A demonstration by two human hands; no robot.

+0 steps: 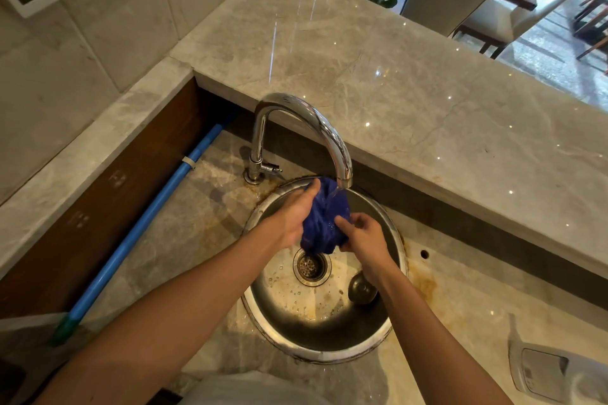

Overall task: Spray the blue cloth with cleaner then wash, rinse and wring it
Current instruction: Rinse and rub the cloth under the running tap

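Steel sink (378, 344) seemingly holds a plug (362, 289).

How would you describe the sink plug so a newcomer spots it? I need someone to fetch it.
Find the round steel sink under the curved chrome tap. Inside the bowl, right of the drain and just below the right hand, lies the plug. It is a loose, dark metal dome, while the drain is a flat perforated ring.

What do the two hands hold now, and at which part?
Both hold the bunched blue cloth under the tap: the left hand grips its left side, the right hand pinches its lower right edge.
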